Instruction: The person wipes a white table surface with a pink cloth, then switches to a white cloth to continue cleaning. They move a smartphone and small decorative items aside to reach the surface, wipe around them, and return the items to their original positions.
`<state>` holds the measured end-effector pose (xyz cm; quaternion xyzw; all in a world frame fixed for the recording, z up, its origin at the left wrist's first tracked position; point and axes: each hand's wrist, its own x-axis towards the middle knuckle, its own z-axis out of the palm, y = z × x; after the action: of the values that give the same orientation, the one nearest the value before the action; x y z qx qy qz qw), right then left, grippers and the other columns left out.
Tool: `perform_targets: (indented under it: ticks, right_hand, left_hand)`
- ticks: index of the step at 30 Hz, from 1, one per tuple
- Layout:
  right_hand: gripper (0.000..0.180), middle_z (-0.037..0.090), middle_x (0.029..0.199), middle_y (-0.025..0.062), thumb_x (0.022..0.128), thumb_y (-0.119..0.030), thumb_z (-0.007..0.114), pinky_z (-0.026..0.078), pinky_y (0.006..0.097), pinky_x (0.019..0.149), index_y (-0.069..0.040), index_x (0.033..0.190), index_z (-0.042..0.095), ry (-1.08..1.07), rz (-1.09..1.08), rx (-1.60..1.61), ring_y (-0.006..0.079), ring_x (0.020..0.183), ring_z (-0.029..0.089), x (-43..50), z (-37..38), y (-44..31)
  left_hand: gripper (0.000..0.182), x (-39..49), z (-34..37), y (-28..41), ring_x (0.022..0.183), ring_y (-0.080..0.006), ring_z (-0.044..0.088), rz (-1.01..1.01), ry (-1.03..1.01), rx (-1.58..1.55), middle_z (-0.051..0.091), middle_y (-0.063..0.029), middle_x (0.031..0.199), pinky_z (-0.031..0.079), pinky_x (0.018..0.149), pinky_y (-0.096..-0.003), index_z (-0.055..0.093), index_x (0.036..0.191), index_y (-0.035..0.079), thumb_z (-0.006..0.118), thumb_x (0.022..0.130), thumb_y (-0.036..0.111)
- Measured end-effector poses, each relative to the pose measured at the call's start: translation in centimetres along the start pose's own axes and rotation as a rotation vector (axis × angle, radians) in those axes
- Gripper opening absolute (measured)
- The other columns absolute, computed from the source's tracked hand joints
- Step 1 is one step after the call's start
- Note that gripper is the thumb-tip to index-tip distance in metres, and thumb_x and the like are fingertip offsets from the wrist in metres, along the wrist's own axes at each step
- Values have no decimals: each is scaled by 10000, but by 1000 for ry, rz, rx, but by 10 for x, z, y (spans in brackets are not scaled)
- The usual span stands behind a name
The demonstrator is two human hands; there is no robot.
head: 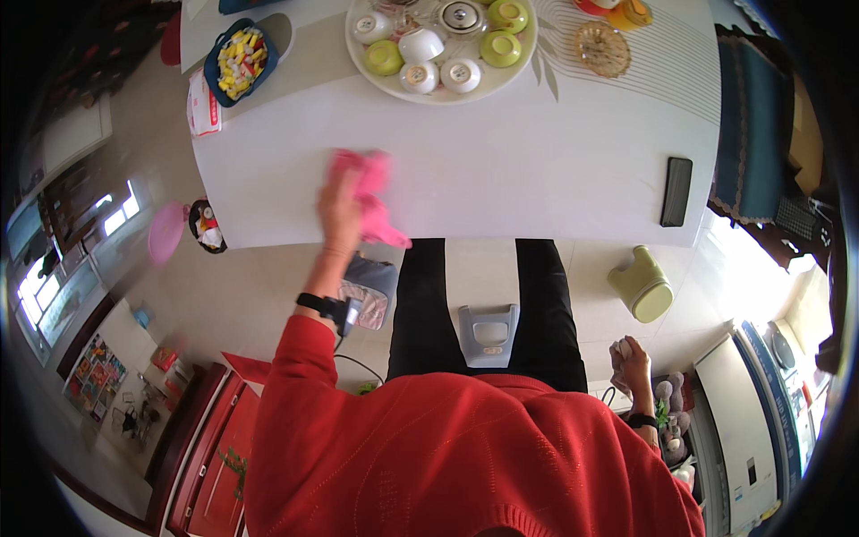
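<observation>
My left hand [341,211] presses a crumpled pink cloth [370,194] onto the white tabletop [470,168], left of centre near the front edge. The hand and cloth are blurred. Low on the right, beside my body and off the table, my right hand [634,368] is closed on a crumpled greyish-white cloth or tissue [621,359]; which of the two cannot be told. Beyond the pink cloth stands a round tray [436,97] with several upturned white and green cups and a lidded glass pot.
A blue basket of wrapped sweets [213,77] and a red-and-white packet [203,104] lie at the left. At the right are a black phone [676,192] and an amber glass dish [602,49]. A green bin [644,288] and a grey stool [490,335] stand below.
</observation>
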<state>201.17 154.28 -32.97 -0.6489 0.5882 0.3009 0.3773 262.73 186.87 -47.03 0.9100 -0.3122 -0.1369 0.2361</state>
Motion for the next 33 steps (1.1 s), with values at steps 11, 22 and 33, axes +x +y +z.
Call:
perform_targets:
  ticks: [11, 22, 33]
  right_hand:
    - [470, 718, 987, 110, 850, -26, 669, 538, 325, 771, -56, 1317, 620, 40, 35, -66, 203, 859, 657, 6, -11, -4]
    - [712, 692, 1133, 195, 682, 88, 435, 526, 353, 881, -34, 1372, 564, -62, 26, -78, 295, 1011, 678, 21, -22, -36]
    - [757, 661, 1214, 201, 639, 140, 387, 490, 335, 984, -1, 1362, 561, -82, -64, -67, 288, 1130, 639, 20, -18, -72]
  left_hand:
    - [474, 8, 96, 77, 1113, -388, 529, -90, 181, 239, 557, -161, 1172, 421, 867, -570, 591, 1184, 130, 666, 751, 307]
    - [392, -54, 133, 144, 1081, -257, 557, 892, -310, -22, 537, -69, 1296, 473, 845, -426, 595, 1256, 262, 586, 865, 232]
    - [282, -54, -35, -86, 836, -316, 635, -447, 89, -245, 639, -123, 969, 524, 666, -441, 648, 1104, 137, 671, 824, 111]
